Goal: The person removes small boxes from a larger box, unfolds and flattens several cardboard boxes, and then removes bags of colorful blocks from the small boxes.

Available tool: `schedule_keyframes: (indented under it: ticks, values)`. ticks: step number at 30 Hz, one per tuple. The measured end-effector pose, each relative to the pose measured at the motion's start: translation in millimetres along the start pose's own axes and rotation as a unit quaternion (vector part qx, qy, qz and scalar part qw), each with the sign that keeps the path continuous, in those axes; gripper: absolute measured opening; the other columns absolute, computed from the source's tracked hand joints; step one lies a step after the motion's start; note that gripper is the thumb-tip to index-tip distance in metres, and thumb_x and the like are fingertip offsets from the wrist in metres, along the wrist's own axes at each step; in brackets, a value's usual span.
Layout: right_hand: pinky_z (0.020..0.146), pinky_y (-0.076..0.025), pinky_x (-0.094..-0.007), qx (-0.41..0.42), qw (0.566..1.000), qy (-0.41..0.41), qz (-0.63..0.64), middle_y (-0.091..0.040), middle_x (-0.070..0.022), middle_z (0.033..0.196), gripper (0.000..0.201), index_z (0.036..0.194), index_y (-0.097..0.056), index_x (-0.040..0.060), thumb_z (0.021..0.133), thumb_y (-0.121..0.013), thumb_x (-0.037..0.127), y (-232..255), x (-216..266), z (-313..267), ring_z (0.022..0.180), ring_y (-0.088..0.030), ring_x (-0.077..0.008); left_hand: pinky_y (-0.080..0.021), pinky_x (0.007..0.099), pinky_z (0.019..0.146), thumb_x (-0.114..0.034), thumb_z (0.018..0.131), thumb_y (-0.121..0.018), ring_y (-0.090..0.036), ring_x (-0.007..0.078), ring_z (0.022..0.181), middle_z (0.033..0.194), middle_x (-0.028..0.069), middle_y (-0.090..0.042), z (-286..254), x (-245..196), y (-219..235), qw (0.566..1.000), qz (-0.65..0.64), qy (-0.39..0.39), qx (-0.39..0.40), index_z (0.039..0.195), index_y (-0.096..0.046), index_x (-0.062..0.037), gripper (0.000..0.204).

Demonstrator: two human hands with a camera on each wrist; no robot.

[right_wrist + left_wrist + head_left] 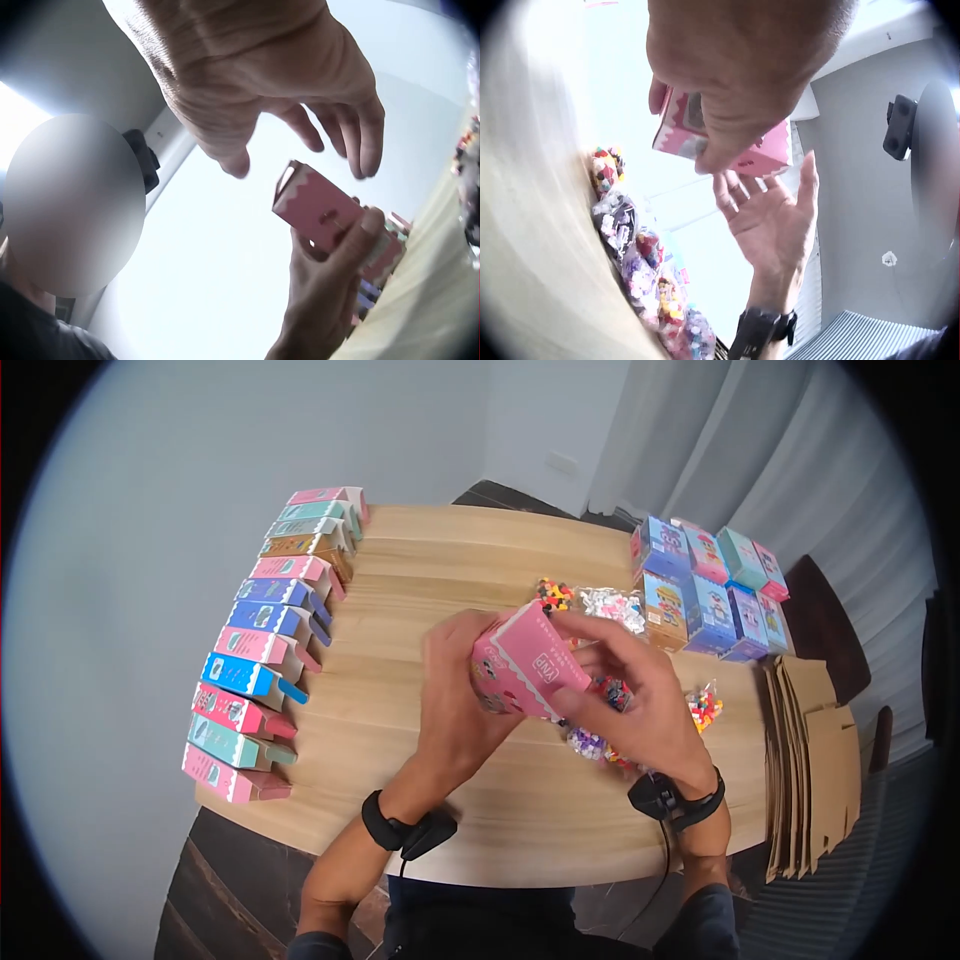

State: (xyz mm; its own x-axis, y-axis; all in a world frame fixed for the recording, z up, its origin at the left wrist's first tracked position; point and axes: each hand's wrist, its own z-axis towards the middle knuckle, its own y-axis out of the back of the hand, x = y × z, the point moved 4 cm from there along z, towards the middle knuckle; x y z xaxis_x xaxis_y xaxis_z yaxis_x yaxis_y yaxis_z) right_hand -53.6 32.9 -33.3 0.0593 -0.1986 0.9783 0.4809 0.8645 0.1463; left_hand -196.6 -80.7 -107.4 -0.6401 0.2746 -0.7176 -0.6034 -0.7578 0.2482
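A small pink cardboard box with a white scalloped edge and printed pictures is held up over the table, tilted. My left hand grips it, thumb on one side and fingers on the other. In the left wrist view the thumb lies across the box's printed face. Beside the box's end is my right hand, its fingers spread and loosely bent. The right wrist view shows a gap between that hand and the box. Below the right hand lie clear bags of small coloured pieces.
Along the table's left edge runs a row of coloured boxes with flaps hanging out. Closed boxes stand two high at the back right. Flat brown cardboard leans at the right edge. More bags lie at mid-right of the wooden table.
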Motion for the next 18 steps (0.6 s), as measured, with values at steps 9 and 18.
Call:
schedule_keyframes:
  ticks: [9, 18]
  values:
    - [0.088, -0.059, -0.0422, 0.020, 0.910, 0.269, -0.314, -0.070, -0.0180, 0.122, 0.034, 0.120, -0.069, 0.0030, 0.087, -0.075, 0.005, 5, 6, 10, 0.108, -0.069, -0.0373, -0.044, 0.0484, 0.108, -0.023, 0.060, -0.101, -0.055, 0.0358, 0.124, 0.140, 0.0182, -0.052, 16, -12, 35, 0.980, 0.133, -0.066, 0.134, 0.153, -0.041, -0.0084, 0.112]
    - [0.085, -0.058, -0.0438, 0.105, 0.785, 0.479, -0.380, -0.072, -0.0148, 0.120, 0.016, 0.089, -0.072, 0.0058, 0.086, -0.074, 0.021, -11, 11, 3, 0.112, -0.068, -0.0393, -0.044, 0.0402, 0.112, -0.018, 0.062, -0.099, -0.053, 0.0291, 0.135, 0.149, 0.0173, -0.048, 1, -4, 37, 0.846, -0.178, 0.281, 0.416, 0.155, -0.035, -0.0039, 0.113]
